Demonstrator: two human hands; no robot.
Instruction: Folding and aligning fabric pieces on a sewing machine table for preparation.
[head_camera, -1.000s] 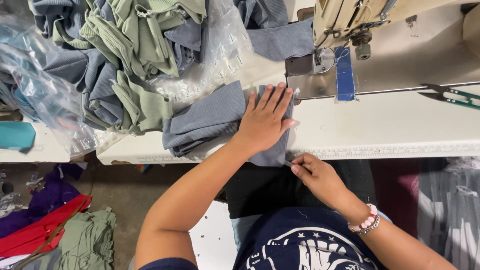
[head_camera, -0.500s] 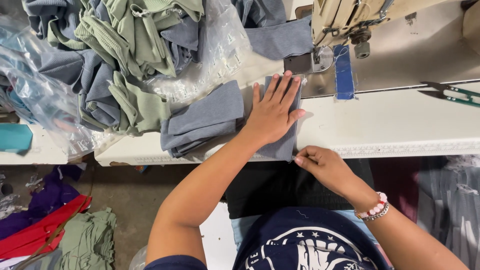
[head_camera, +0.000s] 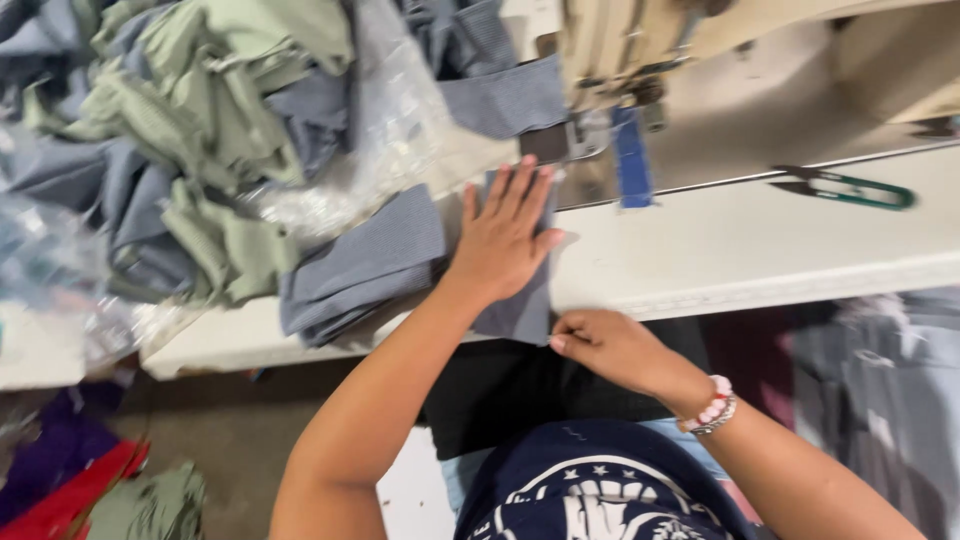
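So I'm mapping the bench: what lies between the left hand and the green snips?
In the head view, a blue tape strip and bare white table separate the left hand from the green snips.

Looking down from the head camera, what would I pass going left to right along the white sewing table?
Heap of green and grey-blue fabric pieces → folded grey-blue ribbed cloth → left hand flat on cloth → blue tape strip under the beige sewing machine head → green-handled thread snips.
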